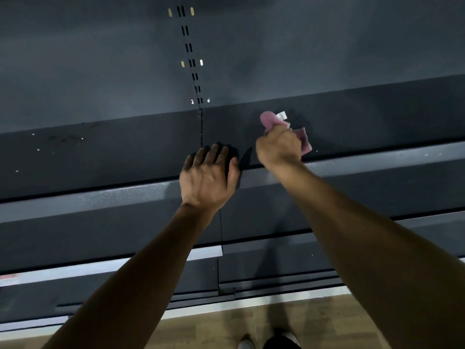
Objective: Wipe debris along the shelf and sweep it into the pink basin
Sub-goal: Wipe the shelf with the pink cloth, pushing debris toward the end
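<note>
Up on the dark grey metal shelf (100, 157), the right hand (278, 149) has its grip closed around a bunched pink cloth (270, 119), which pokes out beyond the knuckles on the far side and to the right and touches the shelf surface right of the vertical seam (201, 127) between two shelf panels. Just left of it, the left hand (208, 177) lies flat with fingers straight and spread over the shelf's near edge, fingertips darkened, gripping nothing. Pale specks of debris (37, 149) dot the shelf well to the left, a slotted upright (190, 56) runs up the back panel, and lower shelves (100, 238) and wood-look floor (226, 321) lie nearer; no pink basin is in view.
</note>
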A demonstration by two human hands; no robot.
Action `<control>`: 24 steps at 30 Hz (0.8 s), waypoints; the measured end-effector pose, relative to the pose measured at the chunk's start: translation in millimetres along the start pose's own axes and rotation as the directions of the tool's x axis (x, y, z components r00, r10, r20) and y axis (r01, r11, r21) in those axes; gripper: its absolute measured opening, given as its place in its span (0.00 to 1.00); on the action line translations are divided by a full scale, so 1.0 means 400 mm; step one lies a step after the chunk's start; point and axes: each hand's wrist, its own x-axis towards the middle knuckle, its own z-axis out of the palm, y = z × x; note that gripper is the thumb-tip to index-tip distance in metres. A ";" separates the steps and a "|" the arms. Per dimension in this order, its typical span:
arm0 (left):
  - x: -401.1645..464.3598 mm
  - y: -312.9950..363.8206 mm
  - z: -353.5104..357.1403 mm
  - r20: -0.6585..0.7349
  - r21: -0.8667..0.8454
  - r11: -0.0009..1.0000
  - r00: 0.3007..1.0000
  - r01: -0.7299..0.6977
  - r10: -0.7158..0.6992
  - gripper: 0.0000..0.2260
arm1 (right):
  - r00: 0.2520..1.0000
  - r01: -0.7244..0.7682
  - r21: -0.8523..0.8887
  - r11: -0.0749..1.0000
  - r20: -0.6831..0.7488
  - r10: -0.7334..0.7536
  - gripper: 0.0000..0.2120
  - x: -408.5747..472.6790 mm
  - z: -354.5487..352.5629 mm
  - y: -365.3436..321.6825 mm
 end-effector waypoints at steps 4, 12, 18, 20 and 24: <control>-0.003 0.001 0.001 0.035 -0.001 1.000 0.999 0.021 -0.021 0.24 | 0.994 -0.087 0.274 0.958 -0.047 0.104 0.17 0.000 -0.102 0.012; -0.003 0.003 -0.002 0.100 -0.006 0.999 0.994 0.039 -0.038 0.26 | 0.989 -0.116 -0.033 0.993 -0.096 0.112 0.23 -0.025 -0.117 0.080; -0.004 0.002 0.000 0.104 -0.018 0.999 0.994 0.035 -0.033 0.26 | 0.962 -0.249 -0.335 0.909 0.019 0.271 0.36 0.021 -0.008 0.035; -0.003 0.001 0.001 0.116 -0.012 0.999 0.993 0.036 -0.034 0.28 | 0.950 -0.288 -0.402 0.869 -0.007 0.312 0.34 0.036 0.024 0.025; -0.001 0.002 -0.001 0.129 -0.021 0.999 0.991 0.048 -0.045 0.31 | 0.934 -0.309 -0.405 0.860 0.043 0.356 0.33 0.051 0.059 -0.004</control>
